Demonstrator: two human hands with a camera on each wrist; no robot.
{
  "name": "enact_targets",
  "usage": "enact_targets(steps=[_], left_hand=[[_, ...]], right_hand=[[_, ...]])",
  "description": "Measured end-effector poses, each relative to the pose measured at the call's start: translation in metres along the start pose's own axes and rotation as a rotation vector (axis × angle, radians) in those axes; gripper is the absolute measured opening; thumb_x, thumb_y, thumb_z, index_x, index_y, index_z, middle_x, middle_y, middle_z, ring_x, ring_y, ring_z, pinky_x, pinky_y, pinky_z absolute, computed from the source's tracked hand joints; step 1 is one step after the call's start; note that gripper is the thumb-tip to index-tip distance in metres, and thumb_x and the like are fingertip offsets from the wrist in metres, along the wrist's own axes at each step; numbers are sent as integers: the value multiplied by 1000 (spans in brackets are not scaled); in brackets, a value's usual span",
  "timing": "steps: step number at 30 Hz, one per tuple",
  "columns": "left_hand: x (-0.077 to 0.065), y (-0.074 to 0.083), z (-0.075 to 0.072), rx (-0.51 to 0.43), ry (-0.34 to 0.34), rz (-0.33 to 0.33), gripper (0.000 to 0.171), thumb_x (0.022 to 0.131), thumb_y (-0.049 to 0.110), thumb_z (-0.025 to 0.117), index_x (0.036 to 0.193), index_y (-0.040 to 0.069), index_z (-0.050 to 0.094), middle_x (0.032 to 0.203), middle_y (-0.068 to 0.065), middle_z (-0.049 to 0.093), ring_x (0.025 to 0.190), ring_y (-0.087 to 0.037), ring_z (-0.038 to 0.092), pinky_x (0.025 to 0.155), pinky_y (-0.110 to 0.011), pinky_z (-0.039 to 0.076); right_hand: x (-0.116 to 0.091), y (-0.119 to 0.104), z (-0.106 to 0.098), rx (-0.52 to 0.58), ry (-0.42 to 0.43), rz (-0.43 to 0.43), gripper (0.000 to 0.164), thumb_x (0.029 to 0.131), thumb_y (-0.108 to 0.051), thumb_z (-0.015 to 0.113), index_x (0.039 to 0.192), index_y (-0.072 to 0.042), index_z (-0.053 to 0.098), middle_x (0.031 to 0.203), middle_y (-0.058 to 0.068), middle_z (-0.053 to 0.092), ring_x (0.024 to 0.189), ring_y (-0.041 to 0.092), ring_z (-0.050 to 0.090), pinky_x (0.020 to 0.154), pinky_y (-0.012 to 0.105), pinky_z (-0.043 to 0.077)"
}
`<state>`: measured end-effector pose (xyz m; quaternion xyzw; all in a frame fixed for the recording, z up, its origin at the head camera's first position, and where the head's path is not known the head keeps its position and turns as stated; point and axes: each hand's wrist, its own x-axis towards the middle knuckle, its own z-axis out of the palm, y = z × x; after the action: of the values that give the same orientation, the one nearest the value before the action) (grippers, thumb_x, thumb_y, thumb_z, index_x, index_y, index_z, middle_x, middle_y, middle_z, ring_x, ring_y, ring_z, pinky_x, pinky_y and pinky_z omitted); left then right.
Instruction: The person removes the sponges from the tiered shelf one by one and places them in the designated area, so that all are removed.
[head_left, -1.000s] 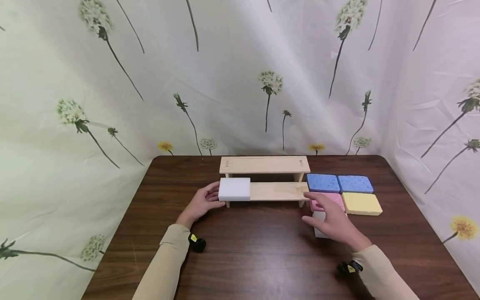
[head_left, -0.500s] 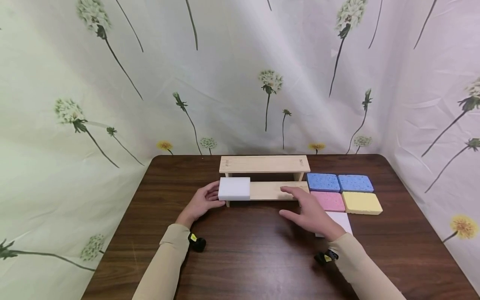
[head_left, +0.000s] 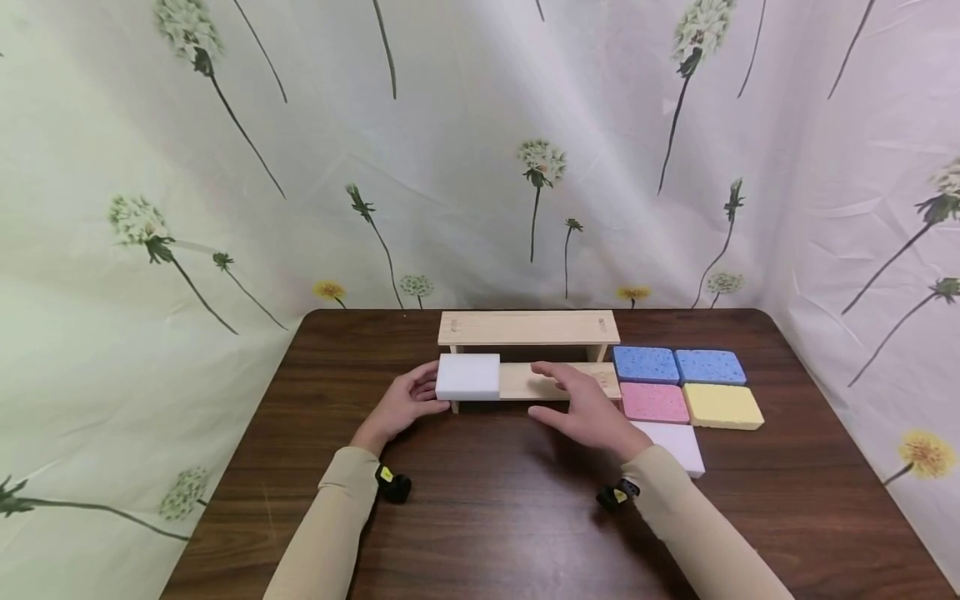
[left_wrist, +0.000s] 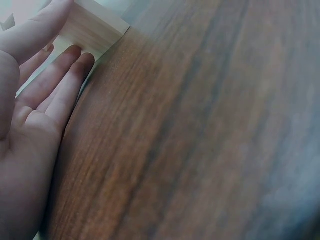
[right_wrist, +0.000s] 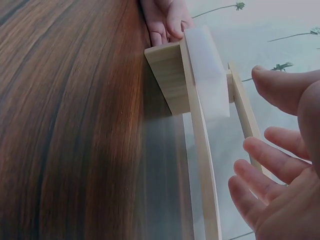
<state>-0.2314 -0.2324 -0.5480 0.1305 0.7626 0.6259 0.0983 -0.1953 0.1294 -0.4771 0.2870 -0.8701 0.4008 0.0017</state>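
In the head view a white sponge block (head_left: pixel 468 377) lies on the left end of the lower shelf of a two-step wooden rack (head_left: pixel 528 327). My left hand (head_left: pixel 395 410) rests against the rack's left end beside that block; its fingers look extended in the left wrist view, where the palm (left_wrist: pixel 30 145) shows. Over the right part of the lower shelf hovers my right hand (head_left: pixel 588 417), thumb and fingers spread, holding nothing. The right wrist view has the white block (right_wrist: pixel 207 70) ahead of these fingers, with a gap between.
Right of the rack lie two blue sponges (head_left: pixel 645 365), a pink sponge (head_left: pixel 654 403), a yellow sponge (head_left: pixel 722 407) and a second white block (head_left: pixel 672 447), partly behind my right wrist. Behind the dark wooden table (head_left: pixel 480 517) hangs a flower-printed curtain (head_left: pixel 465 167).
My right hand has moved left from above the pink sponge and second white block to over the lower shelf. My left hand and the block on the rack have stayed put.
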Motion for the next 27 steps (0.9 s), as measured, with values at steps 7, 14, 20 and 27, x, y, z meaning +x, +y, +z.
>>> enact_targets(steps=[7, 14, 20, 27], left_hand=[[0, 0, 0, 3, 0, -8, 81, 88, 1, 84, 158, -1, 42, 149, -27, 54, 136, -38, 55, 106, -25, 51], [0, 1, 0, 13, 1, -11, 80, 89, 1, 84, 158, -1, 42, 149, -27, 53, 137, -38, 55, 106, -26, 52], [0, 1, 0, 14, -3, -5, 80, 89, 0, 83, 158, -1, 42, 150, -27, 53, 136, -38, 56, 106, -26, 52], [1, 0, 1, 18, 4, -4, 80, 88, -2, 83, 157, -1, 43, 149, -27, 54, 136, -39, 56, 106, -26, 52]], right_hand=[[9, -1, 7, 22, 13, -24, 66, 94, -27, 82, 149, -3, 54, 147, 11, 61, 136, 29, 58, 110, 45, 52], [19, -4, 14, 11, -7, -3, 67, 95, -28, 82, 150, -5, 54, 149, 10, 59, 135, 31, 58, 113, 48, 50], [27, -7, 19, -7, -11, 19, 68, 93, -27, 83, 150, -4, 54, 149, 11, 59, 137, 30, 56, 115, 49, 47], [36, -5, 28, -48, -13, 4, 71, 92, -31, 84, 151, -4, 54, 148, 12, 60, 134, 28, 58, 112, 46, 49]])
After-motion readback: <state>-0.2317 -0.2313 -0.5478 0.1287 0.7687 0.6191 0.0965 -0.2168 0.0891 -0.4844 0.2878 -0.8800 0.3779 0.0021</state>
